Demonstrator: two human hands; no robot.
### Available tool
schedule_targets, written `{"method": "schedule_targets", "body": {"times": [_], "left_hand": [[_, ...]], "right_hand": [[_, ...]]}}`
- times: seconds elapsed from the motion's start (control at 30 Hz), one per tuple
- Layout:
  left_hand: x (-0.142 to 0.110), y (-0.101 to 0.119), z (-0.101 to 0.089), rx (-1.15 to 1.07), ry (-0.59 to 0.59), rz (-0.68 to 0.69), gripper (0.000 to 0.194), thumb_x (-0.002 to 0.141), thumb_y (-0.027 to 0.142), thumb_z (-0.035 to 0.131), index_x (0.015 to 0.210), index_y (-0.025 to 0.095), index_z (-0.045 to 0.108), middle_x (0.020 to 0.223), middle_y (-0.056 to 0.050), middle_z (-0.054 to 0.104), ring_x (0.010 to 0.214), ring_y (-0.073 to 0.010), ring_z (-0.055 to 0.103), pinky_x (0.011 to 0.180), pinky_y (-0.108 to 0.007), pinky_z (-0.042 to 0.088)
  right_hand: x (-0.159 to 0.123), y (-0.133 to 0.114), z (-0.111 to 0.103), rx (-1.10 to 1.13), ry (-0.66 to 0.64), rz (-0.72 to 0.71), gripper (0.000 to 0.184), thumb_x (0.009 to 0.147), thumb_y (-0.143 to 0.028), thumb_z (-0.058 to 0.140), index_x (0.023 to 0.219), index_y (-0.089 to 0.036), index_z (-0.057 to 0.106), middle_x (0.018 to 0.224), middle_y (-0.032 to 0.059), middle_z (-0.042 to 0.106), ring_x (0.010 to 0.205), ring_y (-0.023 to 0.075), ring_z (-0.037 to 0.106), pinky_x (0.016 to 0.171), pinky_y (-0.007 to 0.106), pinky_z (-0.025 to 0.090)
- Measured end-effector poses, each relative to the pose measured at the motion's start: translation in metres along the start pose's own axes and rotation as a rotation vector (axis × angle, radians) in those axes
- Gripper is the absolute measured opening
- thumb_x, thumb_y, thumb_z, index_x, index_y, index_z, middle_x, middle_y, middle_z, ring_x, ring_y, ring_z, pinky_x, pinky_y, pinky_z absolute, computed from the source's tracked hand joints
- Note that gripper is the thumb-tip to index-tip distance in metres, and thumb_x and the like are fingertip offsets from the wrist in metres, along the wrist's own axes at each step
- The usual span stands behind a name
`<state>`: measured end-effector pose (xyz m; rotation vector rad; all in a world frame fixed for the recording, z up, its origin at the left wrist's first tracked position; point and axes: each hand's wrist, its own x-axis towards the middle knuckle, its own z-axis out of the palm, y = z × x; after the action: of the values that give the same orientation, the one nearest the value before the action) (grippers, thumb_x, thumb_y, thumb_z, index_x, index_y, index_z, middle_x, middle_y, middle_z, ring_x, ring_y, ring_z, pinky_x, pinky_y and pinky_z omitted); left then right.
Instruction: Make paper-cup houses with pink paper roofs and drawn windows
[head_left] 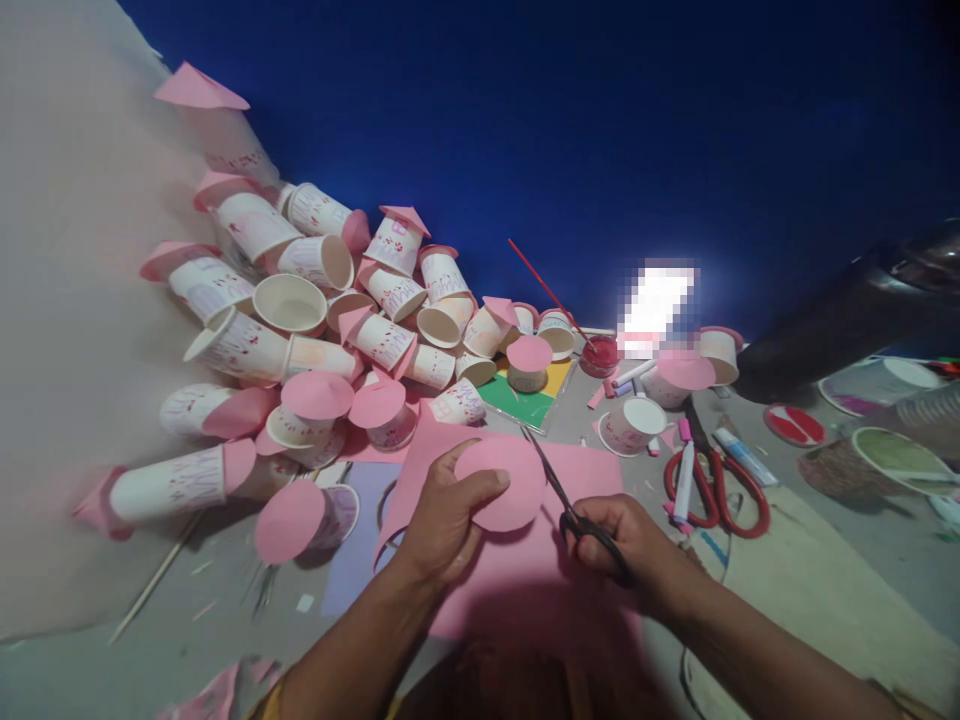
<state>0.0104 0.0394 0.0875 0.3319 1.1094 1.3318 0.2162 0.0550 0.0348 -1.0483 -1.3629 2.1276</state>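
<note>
Between the thumb and fingers of my left hand [446, 520] is a round pink paper disc [517, 490], held flat side up. My right hand [622, 550] is closed round the dark handles of a small pair of scissors [553, 482]. The blades point up and away, right beside the disc's right edge; whether they touch the paper I cannot tell. Beneath both hands lies a larger sheet of pink paper [592, 470], partly hidden by my left hand and the disc. A lilac sheet [352, 500] shows to its left.
Decorated paper cups [244, 345] with pink paper tops are heaped at the left and back. Right of my hands lie large red-handled scissors [742, 500], markers [684, 480] and a tube [746, 455]. A brush [540, 275] stands in a red paint pot [600, 355].
</note>
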Motion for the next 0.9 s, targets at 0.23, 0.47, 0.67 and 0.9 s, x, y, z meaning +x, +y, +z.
{"method": "schedule_targets", "body": {"times": [0.23, 0.47, 0.67, 0.9], "left_hand": [[-0.002, 0.003, -0.003, 0.0, -0.009, 0.011, 0.039, 0.051, 0.011, 0.088, 0.088, 0.011, 0.075, 0.068, -0.003, 0.073, 0.057, -0.013, 0.064, 0.059, -0.024, 0.054], [-0.004, 0.01, -0.004, -0.005, -0.05, 0.002, 0.032, 0.05, 0.01, 0.089, 0.079, 0.011, 0.075, 0.067, -0.002, 0.074, 0.056, -0.013, 0.065, 0.056, -0.022, 0.054], [-0.003, 0.015, -0.01, 0.035, -0.095, -0.017, 0.033, 0.052, 0.01, 0.089, 0.082, 0.012, 0.076, 0.068, -0.003, 0.074, 0.057, -0.0136, 0.065, 0.057, -0.023, 0.053], [-0.002, 0.021, -0.017, 0.134, -0.133, -0.06, 0.034, 0.051, 0.014, 0.088, 0.081, 0.009, 0.075, 0.068, -0.005, 0.072, 0.057, -0.014, 0.062, 0.054, -0.024, 0.051]], "right_hand": [[-0.003, -0.003, 0.0, -0.06, -0.005, 0.018, 0.072, 0.057, -0.084, 0.08, 0.063, -0.016, 0.057, 0.052, -0.0059, 0.044, 0.049, 0.0065, 0.029, 0.047, 0.024, 0.019], [-0.002, -0.002, -0.001, -0.077, -0.035, 0.031, 0.073, 0.057, -0.086, 0.078, 0.062, -0.018, 0.053, 0.052, -0.0072, 0.039, 0.05, 0.0063, 0.025, 0.047, 0.025, 0.016], [-0.003, 0.003, -0.002, -0.097, -0.036, 0.03, 0.073, 0.057, -0.087, 0.077, 0.062, -0.018, 0.054, 0.053, -0.0069, 0.039, 0.05, 0.007, 0.025, 0.048, 0.025, 0.015], [-0.004, -0.003, 0.0, -0.193, -0.013, 0.078, 0.07, 0.059, -0.084, 0.078, 0.058, -0.019, 0.05, 0.05, -0.0075, 0.034, 0.049, 0.0068, 0.023, 0.046, 0.026, 0.013]]}}
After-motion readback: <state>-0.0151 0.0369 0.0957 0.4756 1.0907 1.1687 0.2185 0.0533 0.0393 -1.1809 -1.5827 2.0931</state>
